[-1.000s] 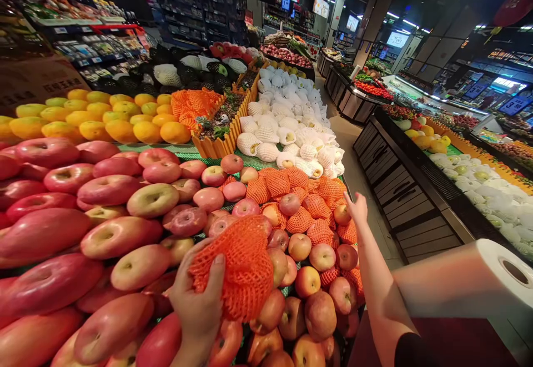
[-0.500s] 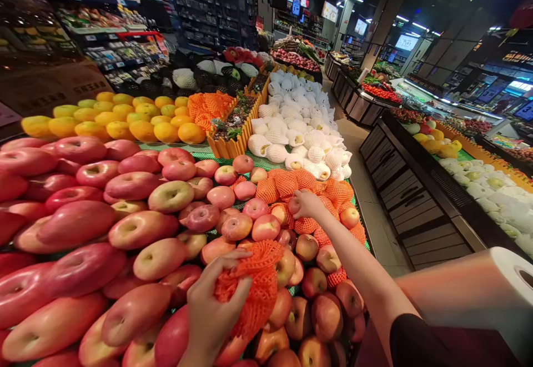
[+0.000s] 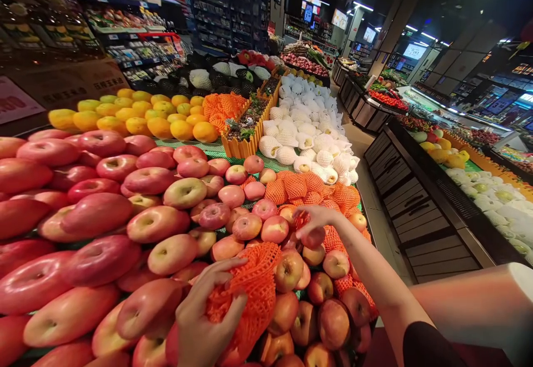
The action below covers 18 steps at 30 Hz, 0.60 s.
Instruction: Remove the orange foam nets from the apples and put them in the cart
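Note:
My left hand (image 3: 204, 317) grips an orange foam net sleeve (image 3: 254, 289) low over a big heap of red apples (image 3: 125, 217). My right hand (image 3: 314, 220) reaches across the heap and holds a small red apple (image 3: 313, 237) by its top, just above the other fruit. More apples in orange nets (image 3: 316, 186) lie right behind that hand.
Yellow-orange citrus (image 3: 158, 120) is piled behind the apples, and white-netted fruit (image 3: 308, 134) lies further back. A wooden crate divider (image 3: 245, 145) separates them. An aisle (image 3: 375, 211) runs to the right beside a dark counter (image 3: 420, 200) with more produce. A white bag roll (image 3: 478, 300) is at lower right.
My right hand swung left from the display's edge onto the apples and closed on a small apple, lifting it slightly. My left hand kept hold of the net sleeve, which sank lower.

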### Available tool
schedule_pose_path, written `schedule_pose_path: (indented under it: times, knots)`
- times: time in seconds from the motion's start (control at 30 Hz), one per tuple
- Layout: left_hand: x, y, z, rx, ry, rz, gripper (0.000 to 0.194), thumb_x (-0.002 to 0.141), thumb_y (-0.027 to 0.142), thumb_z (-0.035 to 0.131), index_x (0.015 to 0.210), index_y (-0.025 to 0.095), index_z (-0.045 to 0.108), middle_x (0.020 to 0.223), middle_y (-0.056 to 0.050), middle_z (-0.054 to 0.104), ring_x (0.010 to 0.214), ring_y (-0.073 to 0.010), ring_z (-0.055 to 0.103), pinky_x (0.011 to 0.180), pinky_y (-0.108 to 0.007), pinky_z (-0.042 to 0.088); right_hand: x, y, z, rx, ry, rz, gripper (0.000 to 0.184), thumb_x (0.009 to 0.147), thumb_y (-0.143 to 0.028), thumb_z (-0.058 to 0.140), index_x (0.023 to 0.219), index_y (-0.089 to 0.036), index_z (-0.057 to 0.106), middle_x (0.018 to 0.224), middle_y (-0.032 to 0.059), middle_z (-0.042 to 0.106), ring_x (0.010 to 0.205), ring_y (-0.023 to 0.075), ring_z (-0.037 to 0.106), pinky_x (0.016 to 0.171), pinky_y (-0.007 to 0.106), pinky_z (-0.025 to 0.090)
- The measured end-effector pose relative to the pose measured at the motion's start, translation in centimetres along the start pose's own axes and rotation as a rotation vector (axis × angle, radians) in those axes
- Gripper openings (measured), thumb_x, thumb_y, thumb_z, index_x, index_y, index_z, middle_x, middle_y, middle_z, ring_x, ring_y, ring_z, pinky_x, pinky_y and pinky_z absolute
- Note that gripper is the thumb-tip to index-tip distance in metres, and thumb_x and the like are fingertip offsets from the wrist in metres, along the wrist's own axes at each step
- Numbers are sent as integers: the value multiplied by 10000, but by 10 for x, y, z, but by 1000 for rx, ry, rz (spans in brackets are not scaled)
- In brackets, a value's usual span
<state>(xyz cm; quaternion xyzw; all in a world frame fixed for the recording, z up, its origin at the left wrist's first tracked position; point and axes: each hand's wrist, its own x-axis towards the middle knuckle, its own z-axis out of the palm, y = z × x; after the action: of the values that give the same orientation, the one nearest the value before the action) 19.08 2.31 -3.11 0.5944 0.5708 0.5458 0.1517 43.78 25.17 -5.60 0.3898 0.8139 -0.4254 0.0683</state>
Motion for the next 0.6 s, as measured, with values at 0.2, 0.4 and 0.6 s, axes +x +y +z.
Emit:
schedule_pose_path:
  times: [0.2, 0.4, 0.6]
  knots:
    - [-2, -4, -2, -3, -13, -13, 88, 863, 154, 573, 859, 209, 506, 1071, -44, 691, 1014, -183, 659, 905, -295, 503, 78, -5, -38, -357, 644, 111, 407, 1004, -338, 537, 1341, -111, 554, 1414, 174, 556, 1338, 251, 480, 1104, 380, 376]
    - [2, -7, -6, 12, 15, 4, 86, 862, 156, 568, 868, 216, 507, 1063, -29, 692, 1005, -164, 655, 912, -264, 494, 97, 1, -67, -437, 341, 336, 232, 862, -199, 696, 1078, -115, 688, 972, 137, 733, 891, 255, 693, 800, 329, 514]
    - [2, -5, 3, -27, 15, -30, 92, 850, 151, 577, 860, 211, 508, 1064, -22, 700, 1002, -159, 665, 911, -250, 509, 89, 10, -42, -521, 265, 345, 928, 508, -354, 974, 1325, -145, 587, 1143, 174, 696, 1061, 344, 653, 885, 388, 500]
